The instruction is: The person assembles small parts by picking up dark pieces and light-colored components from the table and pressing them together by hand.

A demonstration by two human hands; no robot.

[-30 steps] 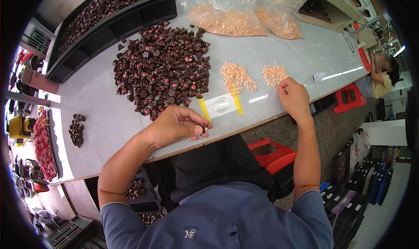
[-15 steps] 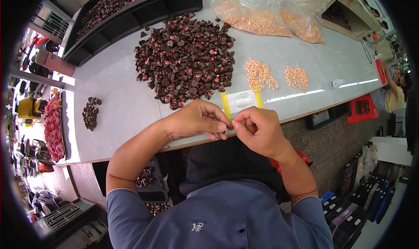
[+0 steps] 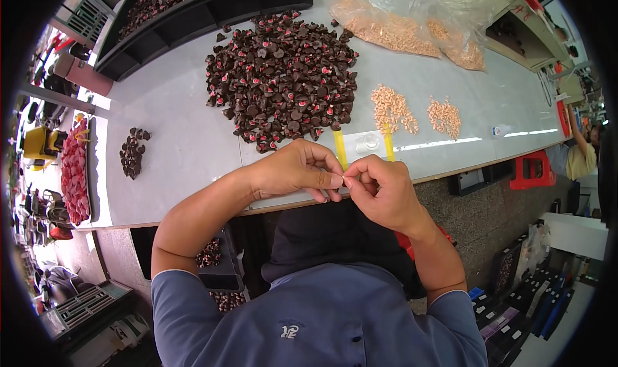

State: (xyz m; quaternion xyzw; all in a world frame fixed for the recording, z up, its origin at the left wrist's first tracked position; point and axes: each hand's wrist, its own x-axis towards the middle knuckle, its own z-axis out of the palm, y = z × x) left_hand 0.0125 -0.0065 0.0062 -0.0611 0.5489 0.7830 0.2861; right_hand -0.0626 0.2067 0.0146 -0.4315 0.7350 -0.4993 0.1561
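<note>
A pale grey counter (image 3: 174, 135) stretched across a workroom, streaked with reflected light (image 3: 444, 143) toward its right and sunlit at its left end. A red plastic stool (image 3: 533, 171) stood on the speckled floor (image 3: 476, 216), and an open-fronted cream cabinet (image 3: 544, 45) occupied the far right corner.

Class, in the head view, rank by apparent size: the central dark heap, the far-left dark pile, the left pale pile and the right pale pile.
1. Central dark heap
2. Left pale pile
3. Right pale pile, far-left dark pile: too alike to rank
</note>
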